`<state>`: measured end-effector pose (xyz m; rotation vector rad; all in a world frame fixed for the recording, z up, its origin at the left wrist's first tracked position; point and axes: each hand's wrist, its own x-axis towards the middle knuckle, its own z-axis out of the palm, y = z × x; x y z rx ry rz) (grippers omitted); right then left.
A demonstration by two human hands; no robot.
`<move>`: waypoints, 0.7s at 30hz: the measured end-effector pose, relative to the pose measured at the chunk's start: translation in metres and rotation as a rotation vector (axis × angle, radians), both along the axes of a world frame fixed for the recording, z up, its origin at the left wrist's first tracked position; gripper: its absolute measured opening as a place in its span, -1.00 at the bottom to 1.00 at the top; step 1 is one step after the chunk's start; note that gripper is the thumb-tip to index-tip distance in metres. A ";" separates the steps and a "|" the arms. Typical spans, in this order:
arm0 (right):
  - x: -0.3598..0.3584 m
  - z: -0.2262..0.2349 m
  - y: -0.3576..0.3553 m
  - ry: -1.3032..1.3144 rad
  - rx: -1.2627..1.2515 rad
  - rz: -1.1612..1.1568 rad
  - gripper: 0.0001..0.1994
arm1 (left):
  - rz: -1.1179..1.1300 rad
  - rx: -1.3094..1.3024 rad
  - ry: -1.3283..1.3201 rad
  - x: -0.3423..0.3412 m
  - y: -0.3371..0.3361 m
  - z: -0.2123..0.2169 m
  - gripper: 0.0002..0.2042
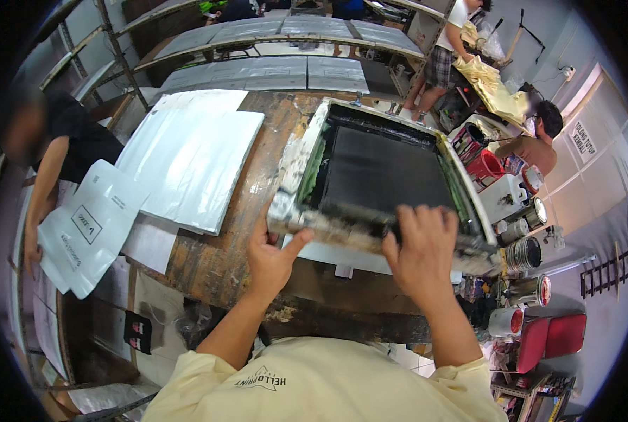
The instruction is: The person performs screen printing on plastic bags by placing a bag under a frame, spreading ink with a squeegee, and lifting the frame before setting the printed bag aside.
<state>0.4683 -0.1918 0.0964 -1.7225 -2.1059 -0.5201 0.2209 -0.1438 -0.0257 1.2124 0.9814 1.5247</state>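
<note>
White printed bags hang at the far left in the hand of a co-worker in a black shirt. Beside them a stack of plain white bags lies on the worn wooden table. The left hand grips the near left corner of the screen-printing frame, thumb up against the paint-crusted near rail. That frame sits on the table just ahead of the person, its dark mesh inked black, with a white sheet showing under its near edge. The right hand closes over the same near rail further right, fingers curled over the top; the two hands are apart, both clamped on the frame. To the right stand paint cans and a red bucket, with two more people beyond them.
</note>
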 end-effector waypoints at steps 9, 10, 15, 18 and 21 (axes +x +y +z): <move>0.014 0.081 0.069 0.015 0.289 0.006 -0.69 | -0.108 -0.001 1.612 0.020 -0.035 -0.053 0.08; 0.014 0.088 0.075 0.018 0.283 0.000 -0.69 | -0.134 -0.055 1.538 0.021 -0.037 -0.065 0.08; 0.019 0.110 0.091 0.041 0.270 0.014 -0.68 | -0.115 -0.007 1.529 0.027 -0.038 -0.067 0.07; 0.026 0.116 0.096 0.063 0.216 0.007 -0.65 | -0.063 0.088 1.440 0.038 -0.026 -0.030 -0.04; 0.032 0.125 0.109 0.069 0.237 0.035 -0.61 | -0.068 0.107 1.161 0.055 0.010 0.006 -0.31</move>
